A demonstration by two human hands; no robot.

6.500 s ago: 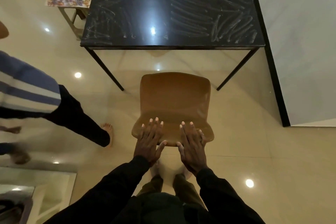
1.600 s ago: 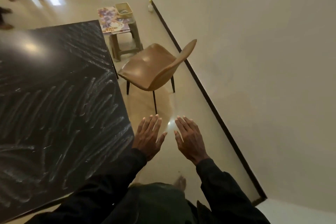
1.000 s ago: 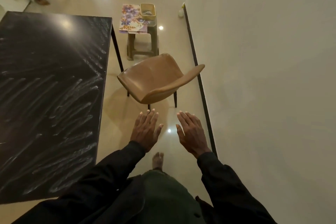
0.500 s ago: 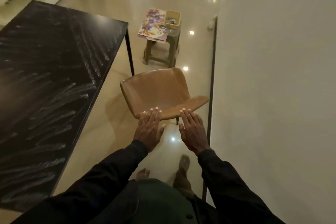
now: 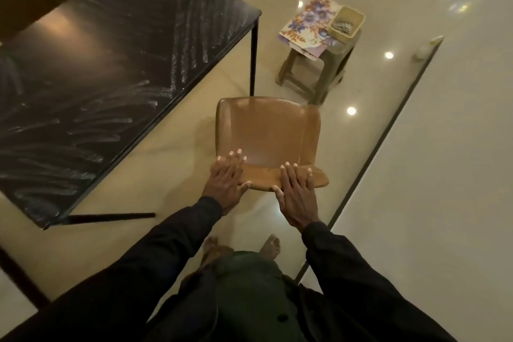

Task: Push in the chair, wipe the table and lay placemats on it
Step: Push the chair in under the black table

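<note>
A tan chair [image 5: 266,130] stands on the floor beside the short end of the black table [image 5: 111,64], whose top is streaked with white smears. My left hand [image 5: 226,180] lies flat on the left end of the chair's backrest top, fingers straight. My right hand [image 5: 298,197] lies flat on the right part of the same edge, fingers straight. The flowered placemats [image 5: 308,26] lie on a small stool [image 5: 316,75] beyond the chair.
A beige basket [image 5: 347,22] sits on the stool next to the placemats. A white wall [image 5: 444,175] with a dark skirting runs along the right, close to the chair. My bare feet stand just behind the chair.
I have stepped up behind the chair and turned to face it; both hands, which hovered short of it, now rest on its backrest.
</note>
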